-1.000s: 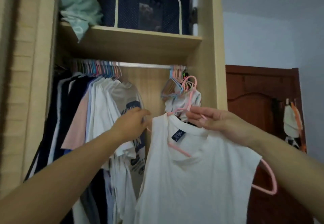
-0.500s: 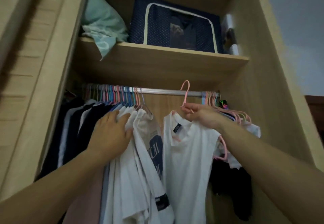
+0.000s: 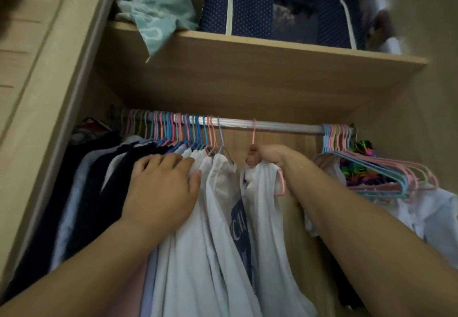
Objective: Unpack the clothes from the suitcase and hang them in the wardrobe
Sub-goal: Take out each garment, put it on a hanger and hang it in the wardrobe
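Observation:
A white sleeveless shirt (image 3: 262,207) hangs on a pink hanger (image 3: 254,133) whose hook sits over the silver wardrobe rail (image 3: 272,124). My right hand (image 3: 270,155) grips the hanger's neck and the shirt's collar just below the rail. My left hand (image 3: 161,187) lies flat with spread fingers against the row of hung shirts (image 3: 193,242), pressing them leftward. A white shirt with dark lettering (image 3: 239,227) hangs between the two hands. The suitcase is out of view.
Dark and pale clothes (image 3: 99,180) fill the rail's left half. A bunch of bare pink and blue hangers (image 3: 371,170) hangs at the right end. Above, the shelf (image 3: 247,51) carries a navy storage box (image 3: 280,7) and teal fabric (image 3: 153,7).
The pink hanger's hook has gone from in front of the rail onto it, and the shirt now hangs side-on. My left hand slid right along the hung clothes. The view moved closer and tilted up.

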